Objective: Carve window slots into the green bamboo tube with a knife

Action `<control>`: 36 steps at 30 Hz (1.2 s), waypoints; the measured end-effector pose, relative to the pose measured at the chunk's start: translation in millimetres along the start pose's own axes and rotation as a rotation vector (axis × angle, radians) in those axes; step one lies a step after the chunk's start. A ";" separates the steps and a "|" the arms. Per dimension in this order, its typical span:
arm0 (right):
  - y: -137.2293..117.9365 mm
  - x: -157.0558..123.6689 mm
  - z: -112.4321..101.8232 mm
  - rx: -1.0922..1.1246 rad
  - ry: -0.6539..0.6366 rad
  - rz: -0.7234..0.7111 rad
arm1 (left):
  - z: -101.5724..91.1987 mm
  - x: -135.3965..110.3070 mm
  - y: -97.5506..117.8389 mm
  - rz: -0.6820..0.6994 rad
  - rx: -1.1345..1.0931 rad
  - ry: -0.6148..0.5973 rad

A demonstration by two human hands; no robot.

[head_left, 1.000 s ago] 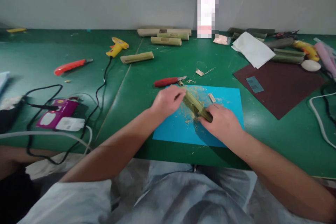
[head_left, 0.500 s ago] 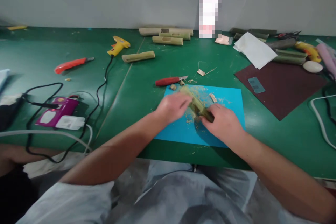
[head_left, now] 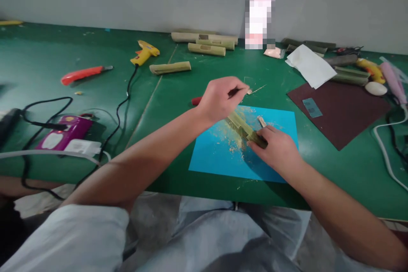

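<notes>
My right hand (head_left: pixel 278 148) is closed on the near end of a short green bamboo piece (head_left: pixel 242 125), which lies slanted on a blue sheet (head_left: pixel 210 157) amid pale shavings. My left hand (head_left: pixel 220 99) is raised above the far end of the bamboo, its fingers pinched on a thin dark tool whose tip pokes out by the thumb. A red-handled knife (head_left: pixel 195 101) lies behind that hand, mostly hidden by it.
On the green table lie a yellow glue gun (head_left: pixel 144 52), an orange utility knife (head_left: pixel 81 74), several bamboo pieces (head_left: pixel 204 42), a purple box (head_left: pixel 65 135) with cables, a dark brown sheet (head_left: pixel 342 112) and white paper (head_left: pixel 309 66).
My left hand has lifted off the bamboo piece and moved up and away from me. My right hand has stayed on the bamboo's near end.
</notes>
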State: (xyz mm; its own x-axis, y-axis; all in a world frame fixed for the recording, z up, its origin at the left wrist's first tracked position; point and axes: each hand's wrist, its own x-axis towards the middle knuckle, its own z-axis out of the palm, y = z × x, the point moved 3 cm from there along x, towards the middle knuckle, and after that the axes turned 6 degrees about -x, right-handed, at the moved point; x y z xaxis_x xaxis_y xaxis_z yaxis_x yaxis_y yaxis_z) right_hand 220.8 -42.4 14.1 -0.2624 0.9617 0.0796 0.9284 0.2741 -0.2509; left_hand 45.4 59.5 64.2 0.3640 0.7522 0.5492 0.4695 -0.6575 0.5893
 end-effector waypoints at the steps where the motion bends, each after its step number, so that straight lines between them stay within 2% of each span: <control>1: 0.1 -0.2 -0.2 0.002 0.000 -0.005 | 4.5 13.3 3.0 0.016 0.011 0.013; 3: 0.3 -0.4 -0.3 0.005 -0.010 -0.011 | 16.6 41.6 10.1 0.058 0.044 0.014; 6: 0.5 -0.1 0.0 0.011 -0.042 -0.015 | 37.3 79.0 23.2 0.156 0.089 -0.077; 9: 0.7 0.2 0.3 0.025 -0.055 -0.009 | 51.4 93.1 33.2 0.307 0.104 -0.230; 11: 0.3 0.1 0.1 0.030 -0.054 -0.009 | 53.3 85.1 32.7 0.382 0.128 -0.317; 14: -1.3 -0.6 -2.0 0.011 -0.037 -0.007 | 43.5 51.7 22.1 0.442 0.190 -0.368; 16: -2.3 -1.2 -4.3 -0.008 -0.014 0.005 | 29.9 22.0 13.7 0.491 0.204 -0.309; 18: -3.6 -1.9 -6.4 -0.018 0.009 0.003 | 14.4 -6.6 5.2 0.478 0.186 -0.201; 21: -7.2 -3.1 -6.5 -0.043 0.016 -0.048 | -4.3 -39.4 -6.6 0.332 0.104 -0.051; 23: -10.3 -4.1 -5.0 -0.091 0.013 -0.079 | -10.8 -53.5 -12.1 0.230 0.058 -0.005; 27: -17.3 -4.8 -4.1 -0.210 0.018 -0.102 | -15.7 -65.8 -16.2 0.119 0.054 0.005; 33: -20.8 4.4 -11.5 -0.277 -0.033 -0.129 | -17.3 -62.8 -16.3 0.015 0.070 -0.002; 36: -18.0 9.3 -12.7 -0.243 -0.046 -0.131 | -16.9 -64.1 -19.9 -0.072 0.069 0.012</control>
State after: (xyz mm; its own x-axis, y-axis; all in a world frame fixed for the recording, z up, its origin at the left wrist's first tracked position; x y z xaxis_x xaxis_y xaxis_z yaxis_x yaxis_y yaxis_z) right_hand 205.0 -38.5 31.6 -0.3905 0.9192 0.0512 0.9203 0.3912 -0.0023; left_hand -0.8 23.7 27.2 0.3182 0.7964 0.5144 0.5488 -0.5971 0.5850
